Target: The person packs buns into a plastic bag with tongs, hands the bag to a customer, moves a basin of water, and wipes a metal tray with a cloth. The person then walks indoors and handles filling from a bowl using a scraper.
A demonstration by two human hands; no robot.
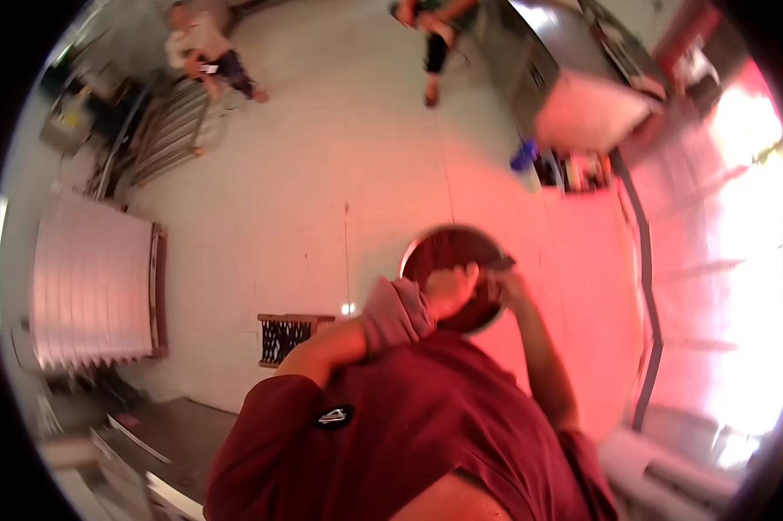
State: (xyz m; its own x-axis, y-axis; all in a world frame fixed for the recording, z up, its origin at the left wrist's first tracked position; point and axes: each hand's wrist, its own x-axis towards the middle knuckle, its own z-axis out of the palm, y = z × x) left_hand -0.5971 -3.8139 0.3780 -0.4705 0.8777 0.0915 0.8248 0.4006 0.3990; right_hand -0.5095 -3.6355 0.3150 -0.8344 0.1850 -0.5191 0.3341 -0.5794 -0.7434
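Over a wide round metal basin [430, 247] with a reddish inside, both my hands are close together. My left hand [448, 291] is closed above the basin's middle, its fingers curled; what they hold is too blurred to make out. A pinkish cloth [396, 314] wraps my left forearm just behind the wrist. At the basin's right rim, my right hand [511, 291] has its fingers bent inward, closed near a small dark piece [502, 261]. Whether that piece is a handle or a held tool, I cannot tell.
A low woven stool [285, 340] stands on the tiled floor left of me. A blue object [523, 156] and a crate of items [585, 172] lie ahead right, beside a metal counter [530, 78]. Two people [205, 48] sit farther off. A wooden rack [173, 130] stands ahead left.
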